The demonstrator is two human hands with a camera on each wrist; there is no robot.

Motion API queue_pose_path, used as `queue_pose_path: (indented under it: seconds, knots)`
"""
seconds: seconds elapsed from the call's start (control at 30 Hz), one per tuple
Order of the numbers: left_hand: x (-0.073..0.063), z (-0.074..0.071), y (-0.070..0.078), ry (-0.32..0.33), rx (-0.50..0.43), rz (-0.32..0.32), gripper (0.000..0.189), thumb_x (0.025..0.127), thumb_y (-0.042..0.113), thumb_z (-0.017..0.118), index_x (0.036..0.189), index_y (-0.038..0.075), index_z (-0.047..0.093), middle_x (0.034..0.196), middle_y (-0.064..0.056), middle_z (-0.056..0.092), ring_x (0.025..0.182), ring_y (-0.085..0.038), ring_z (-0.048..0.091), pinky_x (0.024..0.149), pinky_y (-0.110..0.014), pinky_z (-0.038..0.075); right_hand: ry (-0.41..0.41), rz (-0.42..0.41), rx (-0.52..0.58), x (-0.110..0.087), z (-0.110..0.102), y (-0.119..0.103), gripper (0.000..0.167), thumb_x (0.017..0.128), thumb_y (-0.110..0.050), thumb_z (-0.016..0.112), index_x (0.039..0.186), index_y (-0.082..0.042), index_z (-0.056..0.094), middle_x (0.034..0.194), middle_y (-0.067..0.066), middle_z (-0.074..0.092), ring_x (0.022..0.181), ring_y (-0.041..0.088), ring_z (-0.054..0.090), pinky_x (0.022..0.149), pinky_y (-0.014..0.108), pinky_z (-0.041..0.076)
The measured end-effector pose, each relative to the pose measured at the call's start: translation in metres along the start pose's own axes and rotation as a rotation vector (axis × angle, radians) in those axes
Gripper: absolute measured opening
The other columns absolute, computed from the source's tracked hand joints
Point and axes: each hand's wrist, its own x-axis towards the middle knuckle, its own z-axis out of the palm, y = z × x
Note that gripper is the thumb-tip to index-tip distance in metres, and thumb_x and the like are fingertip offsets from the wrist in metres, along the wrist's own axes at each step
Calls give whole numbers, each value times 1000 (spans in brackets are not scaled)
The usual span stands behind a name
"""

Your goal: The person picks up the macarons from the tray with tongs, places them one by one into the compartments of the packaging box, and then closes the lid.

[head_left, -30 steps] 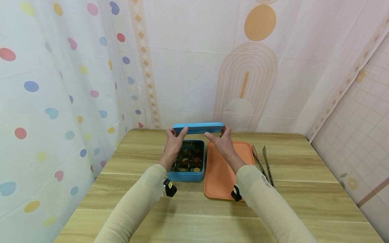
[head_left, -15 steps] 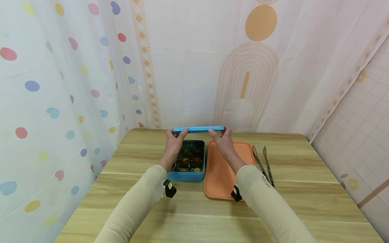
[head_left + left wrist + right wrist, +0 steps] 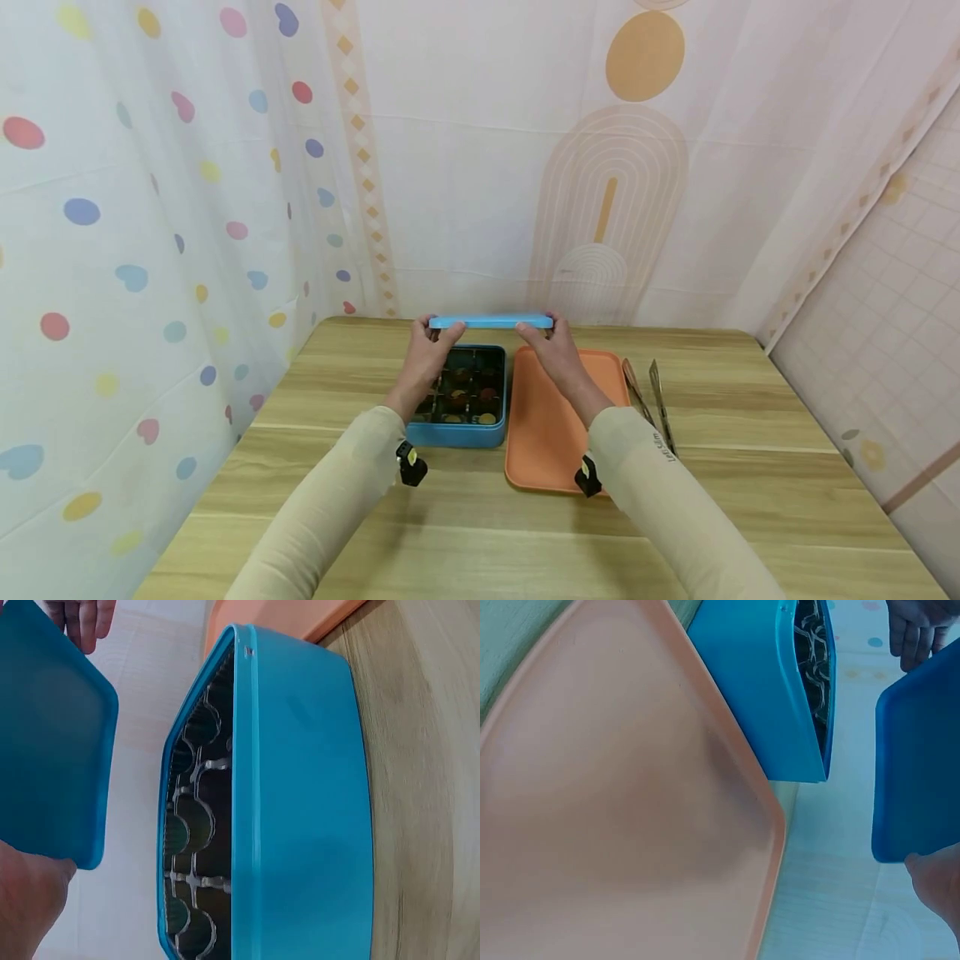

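Both hands hold up a flat blue lid (image 3: pixel 491 322) beyond the back rim of a blue box (image 3: pixel 457 436) in the head view. My left hand (image 3: pixel 429 354) grips its left end, thumb on the near edge. The right hand (image 3: pixel 553 354) grips the other end the same way. The smooth underside of the lid (image 3: pixel 52 750) shows in the left wrist view, well apart from the uncovered box (image 3: pixel 307 787). Dark compartments divide the box inside, and several small round coloured pieces (image 3: pixel 487 393) show in them. My left forearm covers part of the box's left side.
An orange tray (image 3: pixel 551 450) lies just right of the box, partly under the right forearm. Metal tongs (image 3: pixel 662 408) lie beyond the tray's right edge. The wooden table (image 3: pixel 480 533) ends at the back against a patterned curtain (image 3: pixel 465 167).
The lid has tilted from showing its underside to nearly edge-on in the head view, and it sits slightly lower. My right thumb has moved up onto its near edge. Box and tray stay put.
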Motion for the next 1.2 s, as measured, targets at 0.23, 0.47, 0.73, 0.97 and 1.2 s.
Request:
queue_pose_path:
  seconds: [0.23, 0.47, 0.73, 0.97, 1.2]
  knots:
    - [-2, -15, -1, -91, 132, -29, 96, 92, 55, 65, 159, 13, 11, 163, -15, 13, 145, -34, 26, 111, -53, 32, -65, -1, -80, 9, -10, 11, 83, 99, -36, 61, 159, -5, 12, 163, 19, 13, 144, 36, 28, 113, 52, 32]
    - [-2, -29, 0, -185, 220, -14, 95, 93, 47, 67, 161, 14, 8, 166, -7, 8, 150, -31, 13, 115, -53, 26, -118, -56, -60, 21, -15, 29, 88, 94, -31, 69, 159, -7, 15, 159, 15, 25, 141, 31, 35, 111, 49, 36]
    - [-5, -47, -3, -267, 242, 17, 99, 94, 32, 70, 160, 11, -1, 166, -10, 0, 152, -28, 2, 119, -51, 17, -162, -13, -88, 13, -6, 24, 96, 91, -25, 75, 160, -8, 11, 163, 15, 17, 146, 31, 27, 113, 48, 33]
    - [-8, -63, -10, -291, 301, 25, 106, 90, 28, 76, 160, 11, -2, 166, -13, -1, 151, -32, 6, 118, -51, 18, -171, 16, -135, 11, 6, 34, 102, 88, -28, 78, 161, -11, 9, 165, 11, 11, 147, 31, 24, 114, 48, 32]
    - [-14, -77, -16, -317, 353, 21, 112, 85, 29, 81, 160, 11, -1, 165, -15, 1, 151, -34, 7, 118, -54, 15, -182, 23, -151, 9, 19, 46, 105, 86, -26, 80, 161, -13, 7, 165, 9, 10, 148, 32, 22, 113, 50, 32]
